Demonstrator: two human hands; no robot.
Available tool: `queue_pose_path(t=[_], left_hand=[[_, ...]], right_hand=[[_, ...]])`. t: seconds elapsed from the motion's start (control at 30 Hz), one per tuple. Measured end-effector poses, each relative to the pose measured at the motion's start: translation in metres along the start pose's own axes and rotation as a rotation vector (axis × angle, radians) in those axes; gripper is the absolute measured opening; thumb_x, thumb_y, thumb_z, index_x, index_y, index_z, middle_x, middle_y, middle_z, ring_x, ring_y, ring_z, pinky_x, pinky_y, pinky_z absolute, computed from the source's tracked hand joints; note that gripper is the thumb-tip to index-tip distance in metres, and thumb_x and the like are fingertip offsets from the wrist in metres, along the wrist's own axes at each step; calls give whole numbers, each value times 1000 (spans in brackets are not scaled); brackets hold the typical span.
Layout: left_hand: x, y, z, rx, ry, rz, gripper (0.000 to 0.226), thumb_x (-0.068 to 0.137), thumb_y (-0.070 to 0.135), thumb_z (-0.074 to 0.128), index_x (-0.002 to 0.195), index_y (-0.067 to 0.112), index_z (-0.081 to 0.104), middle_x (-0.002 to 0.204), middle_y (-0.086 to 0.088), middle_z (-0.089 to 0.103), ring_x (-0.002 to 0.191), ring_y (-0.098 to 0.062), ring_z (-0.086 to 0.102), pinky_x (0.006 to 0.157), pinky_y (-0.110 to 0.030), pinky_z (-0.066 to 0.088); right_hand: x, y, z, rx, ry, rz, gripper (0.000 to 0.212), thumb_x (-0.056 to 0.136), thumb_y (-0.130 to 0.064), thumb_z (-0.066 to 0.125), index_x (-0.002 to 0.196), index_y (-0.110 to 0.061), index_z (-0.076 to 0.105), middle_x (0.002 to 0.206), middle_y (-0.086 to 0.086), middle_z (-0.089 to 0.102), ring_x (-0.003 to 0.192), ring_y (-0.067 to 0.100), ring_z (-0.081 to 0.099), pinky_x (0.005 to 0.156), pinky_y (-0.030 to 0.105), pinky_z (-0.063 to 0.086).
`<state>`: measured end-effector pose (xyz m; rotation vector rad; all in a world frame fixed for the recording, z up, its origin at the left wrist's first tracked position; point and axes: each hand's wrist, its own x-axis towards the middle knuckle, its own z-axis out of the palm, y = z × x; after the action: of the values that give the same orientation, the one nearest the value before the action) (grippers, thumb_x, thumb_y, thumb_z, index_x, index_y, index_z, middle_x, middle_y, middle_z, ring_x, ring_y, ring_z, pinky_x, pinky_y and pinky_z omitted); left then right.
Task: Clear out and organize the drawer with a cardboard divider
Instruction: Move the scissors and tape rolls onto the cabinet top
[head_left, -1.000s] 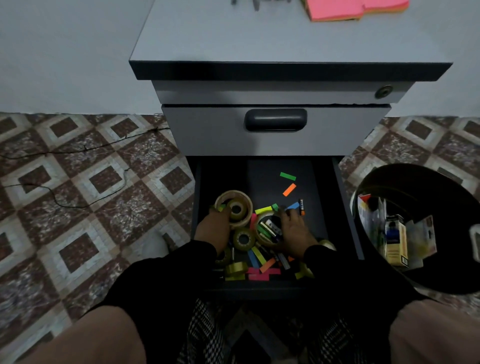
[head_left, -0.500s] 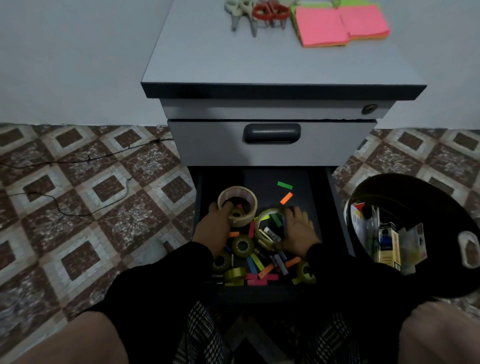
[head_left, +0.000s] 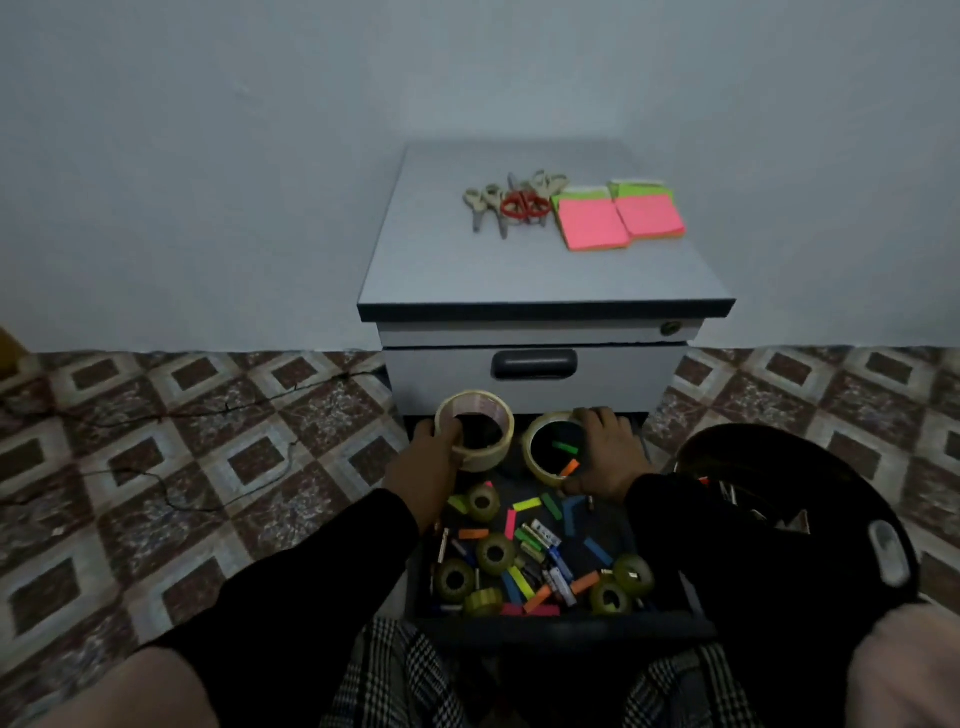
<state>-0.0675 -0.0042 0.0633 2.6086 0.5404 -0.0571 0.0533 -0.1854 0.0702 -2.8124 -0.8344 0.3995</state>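
While the bottom drawer of the grey cabinet stands pulled open at the lower centre of the head view, two large tape rolls are held above its far end. The pale tape roll is gripped by the left hand, whose fingers are curled through the core and round the rim. The second, clear tape roll is gripped by the right hand, its fingers curled over the far rim and the thumb at the near edge; both rolls are seen just in front of the closed upper drawer. Inside the open drawer are scattered small green tape rolls, batteries and coloured paper strips. No cardboard divider can be made out.

On the cabinet top, in the upper centre of the frame, scissors lie just left of pink sticky-note pads. A dark round bin stands at the lower right, beside the drawer, on the patterned tile floor.
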Motion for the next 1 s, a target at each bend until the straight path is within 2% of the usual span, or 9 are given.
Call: queue_pose_path(t=[0.2,0.3,0.33,0.5,0.6,0.67,0.77,1.0], left_hand=[[-14,11,-43,-14,120,85,33,96,19,42,129,14,44,118,-15,48,94,-34,56,78,-37,46],[-24,20,-65,-16,196,151,52,89,41,36,130,11,47,111,-17,51,92,-37,56,77,-41,48],[-26,22,-71,-34,210,159,55,87,42,35,131,11,47,110,-17,51,92,-36,56,77,-40,48],[-24,30,-104,-29,274,196,32,95,21,48,126,15,45,109,-13,50,93,-29,53,74,-32,41],[-18,29,-119,-9,311,188,30,96,21,45,125,14,44,106,-12,49,91,-30,53,72,-32,41],[-12,28,-128,-4,334,183,24,96,23,45,118,13,46,103,-12,50,90,-32,53,74,-36,44],[-2,25,-139,6,358,143,18,96,27,45,108,13,46,102,-10,49,89,-32,54,70,-34,41],[34,10,-149,-13,396,62,19,96,30,45,108,14,47,108,-11,51,90,-32,57,73,-34,44]], right_hand=[[-17,-15,-48,-2,94,-43,101,62,-38,82,143,-12,26,140,10,32,128,30,33,104,36,34],[-24,-23,-72,3,140,-64,100,62,-38,82,142,-12,27,139,10,33,128,29,33,105,37,35],[-25,-25,-79,1,150,-70,98,64,-38,81,142,-12,27,139,10,33,129,29,33,105,37,35],[-25,-36,-107,21,195,-86,99,64,-37,82,143,-11,28,139,10,33,129,28,34,107,36,34],[-22,-41,-118,20,211,-92,99,64,-38,82,142,-11,27,139,10,33,128,28,34,106,36,35],[-19,-45,-125,26,213,-93,101,64,-38,82,143,-11,26,140,10,32,129,28,32,106,37,35],[-11,-51,-134,40,223,-90,101,64,-38,83,143,-11,26,140,10,32,129,28,33,106,39,36],[15,-61,-143,104,207,-95,98,66,-36,82,142,-9,27,139,11,32,126,28,33,105,36,36]])
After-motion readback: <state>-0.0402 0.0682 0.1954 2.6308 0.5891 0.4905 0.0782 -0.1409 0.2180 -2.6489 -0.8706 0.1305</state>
